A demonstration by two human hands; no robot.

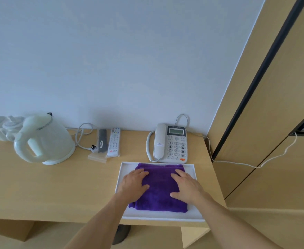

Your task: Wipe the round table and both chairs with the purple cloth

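From the head camera I am seeing the folded purple cloth (161,187) lying in a white tray (192,215) on the wooden desk (57,191). My left hand (134,184) and right hand (186,186) are resting flat on it, fingers straight, gripping nothing.

I count one cloth (161,187), one tray (163,216), one phone (171,143), one kettle (45,139), two remotes (113,141) (102,140), two hands (134,182) (187,186).
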